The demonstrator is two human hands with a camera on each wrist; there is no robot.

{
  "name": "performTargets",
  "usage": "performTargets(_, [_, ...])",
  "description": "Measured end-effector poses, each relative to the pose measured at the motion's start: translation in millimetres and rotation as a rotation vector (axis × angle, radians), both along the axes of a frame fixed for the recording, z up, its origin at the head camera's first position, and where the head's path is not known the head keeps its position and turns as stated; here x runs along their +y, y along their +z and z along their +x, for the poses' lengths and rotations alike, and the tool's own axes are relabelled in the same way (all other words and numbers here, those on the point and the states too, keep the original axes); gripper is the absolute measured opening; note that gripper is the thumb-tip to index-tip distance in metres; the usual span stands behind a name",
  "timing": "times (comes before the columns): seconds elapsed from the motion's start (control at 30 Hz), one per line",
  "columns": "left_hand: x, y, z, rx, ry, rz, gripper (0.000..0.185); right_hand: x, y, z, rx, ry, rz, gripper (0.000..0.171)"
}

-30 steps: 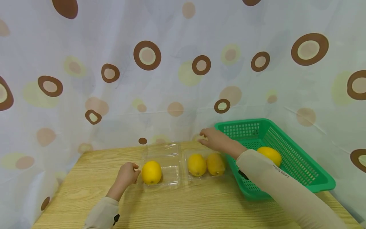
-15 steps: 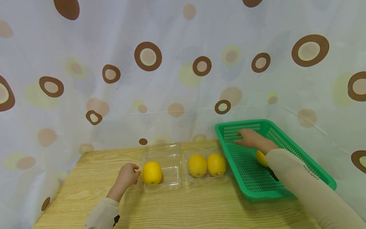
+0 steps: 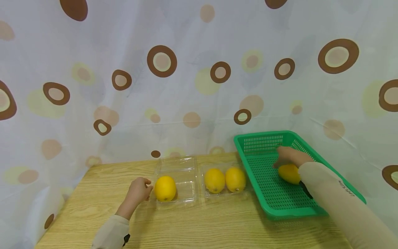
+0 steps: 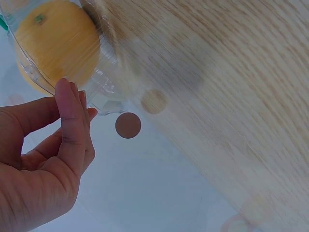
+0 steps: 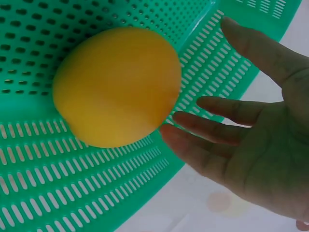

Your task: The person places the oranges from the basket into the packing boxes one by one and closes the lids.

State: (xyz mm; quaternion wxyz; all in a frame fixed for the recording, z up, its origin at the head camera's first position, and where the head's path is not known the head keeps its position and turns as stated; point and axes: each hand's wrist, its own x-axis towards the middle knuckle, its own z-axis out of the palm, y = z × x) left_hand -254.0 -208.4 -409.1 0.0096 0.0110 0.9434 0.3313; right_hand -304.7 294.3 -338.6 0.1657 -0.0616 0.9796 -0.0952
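Note:
In the head view, my right hand (image 3: pixel 289 156) reaches into the green basket (image 3: pixel 268 208), just above a yellow-orange fruit (image 3: pixel 289 174) that looks like an orange. The right wrist view has this hand's fingers spread beside the fruit (image 5: pixel 118 87), with the thumb apart. At the left clear plastic box (image 3: pixel 188 189), which contains one orange (image 3: pixel 165 188), my left hand (image 3: pixel 139 189) pinches the near-left rim. Up close in the left wrist view, the thumb and index finger of the left hand (image 4: pixel 53 145) meet at that rim, below the orange (image 4: pixel 58 43).
A second clear box (image 3: pixel 206 194) stands just right of the first and contains two oranges (image 3: pixel 214 180). The basket is at the right end of the wooden table (image 3: pixel 186 224). Behind everything hangs a spotted white curtain (image 3: pixel 186 97).
My right hand has moved right, from above the second box into the basket and down to the fruit there. The left hand has stayed at its box.

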Motion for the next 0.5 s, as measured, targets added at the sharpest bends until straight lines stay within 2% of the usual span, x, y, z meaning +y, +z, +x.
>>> performTargets(0.2, [0,-0.7,-0.4,0.004,-0.001,-0.006,0.033,11,0.3,5.1,-0.113,-0.150,0.033,0.092])
performTargets(0.33, [0,0.2,0.3,0.006,-0.001,-0.008,0.032,17,0.4,6.7,-0.122,-0.162,0.071,0.081])
performTargets(0.5, [0,1.5,0.4,0.004,-0.007,-0.011,0.032,27,-3.7,6.1,-0.132,-0.166,0.076,0.083])
